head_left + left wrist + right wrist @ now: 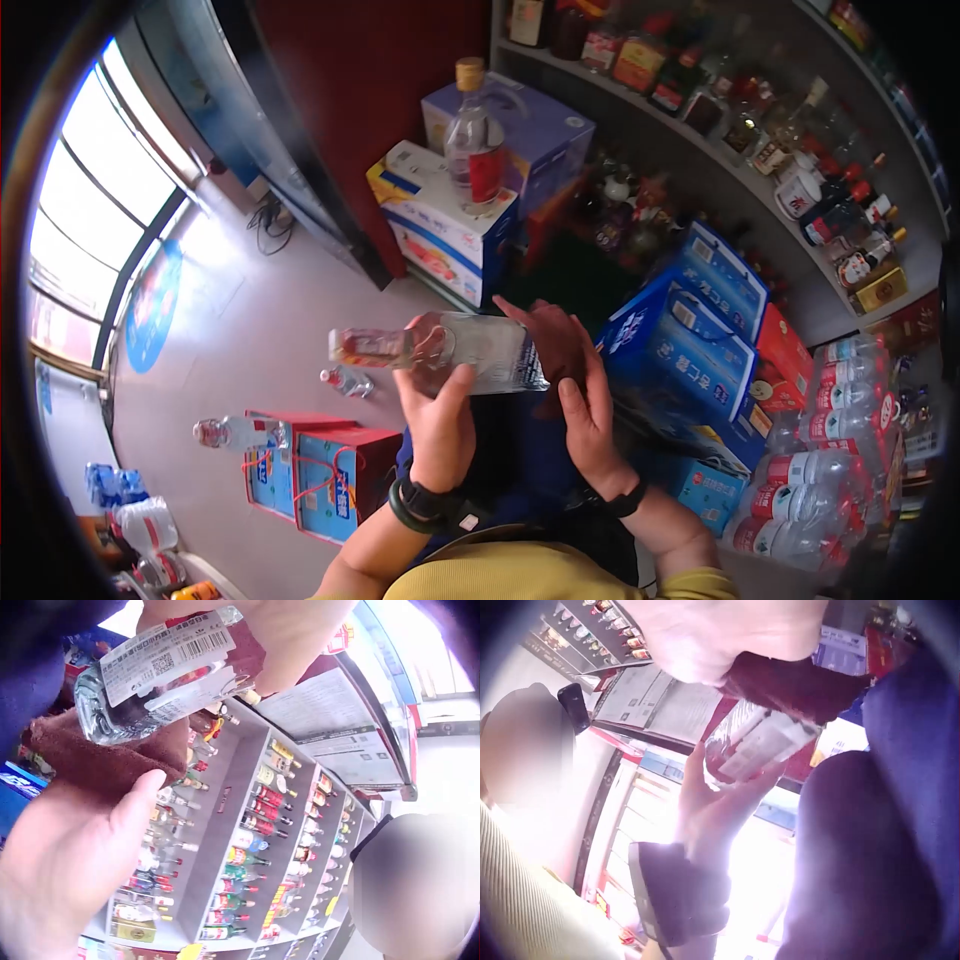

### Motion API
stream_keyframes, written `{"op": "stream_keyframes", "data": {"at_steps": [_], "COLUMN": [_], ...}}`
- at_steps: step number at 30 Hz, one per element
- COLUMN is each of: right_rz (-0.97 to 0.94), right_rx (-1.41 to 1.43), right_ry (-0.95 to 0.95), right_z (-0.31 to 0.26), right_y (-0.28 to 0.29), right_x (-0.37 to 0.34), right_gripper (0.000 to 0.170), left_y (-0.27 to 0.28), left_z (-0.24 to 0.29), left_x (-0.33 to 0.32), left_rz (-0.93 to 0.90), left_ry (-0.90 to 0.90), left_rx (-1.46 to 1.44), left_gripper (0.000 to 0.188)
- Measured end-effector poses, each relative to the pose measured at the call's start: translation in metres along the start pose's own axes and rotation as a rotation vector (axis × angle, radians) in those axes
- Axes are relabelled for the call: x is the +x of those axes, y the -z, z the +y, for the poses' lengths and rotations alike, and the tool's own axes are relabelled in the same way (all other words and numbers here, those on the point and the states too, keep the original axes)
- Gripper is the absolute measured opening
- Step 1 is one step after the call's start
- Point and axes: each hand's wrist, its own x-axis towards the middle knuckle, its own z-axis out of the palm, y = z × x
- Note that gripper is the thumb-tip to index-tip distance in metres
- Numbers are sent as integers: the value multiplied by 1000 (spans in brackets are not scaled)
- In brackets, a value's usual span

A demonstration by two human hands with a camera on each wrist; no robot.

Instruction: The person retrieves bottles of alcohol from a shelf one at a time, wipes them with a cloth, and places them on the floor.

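In the head view a clear glass bottle lies nearly level, its capped neck to the left. My left hand grips it from below around the neck end. At its base, my right hand holds a dark red-brown cloth against the glass. The left wrist view shows the printed label on the bottle, with the cloth along its base and side. From the right wrist, the cloth hangs under my right hand, and my left hand cups the bottle.
A bottle with a red label stands on a white box. Blue cartons and packs of water bottles are at the right, below shelves of bottles. Gift bags and two more bottles are at the left.
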Motion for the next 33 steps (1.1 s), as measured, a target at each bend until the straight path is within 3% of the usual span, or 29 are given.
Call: {"op": "stream_keyframes", "data": {"at_steps": [2,4,6,11,14,19,23,26,29,31,33], "right_rz": [105,135,72,-28,36,-30,-9,-19,7,-60,-4], "right_rx": [437,600,932,1147,1189,1227,1116,1222,1275,1295,1312], "right_ry": [-81,-203,-321,-445,-526,-647,-788,-837,-750,-679,-621], "right_z": [-6,-22,-21,-16,-13,-1,-1,2,-7,-8,-15], "right_y": [-11,-11,-8,-5,-10,4,24,31,44,60,93], "right_x": [10,22,39,47,42,28,18,10,4,-1,-8], "right_gripper": [51,52,52,54,53,41,41,36,43,44,44], "left_y": [-7,-10,-14,-15,-10,0,0,-1,5,-1,-4], "left_z": [5,12,19,29,26,26,25,22,23,24,23], "left_x": [2,-1,-7,-13,-12,-4,-2,-3,-3,-7,-7], "left_rz": [-27,-64,-43,-135,-174,-281,-343,-370,-365,-349,-356], "left_ry": [-61,-164,-194,-197,-249,-294,-349,-384,-427,-425,-420], "left_rx": [-32,-8,-19,57,167,414,462,533,665,626,612], "left_gripper": [76,79,86,94,94,99,100,100,102,101,101]}}
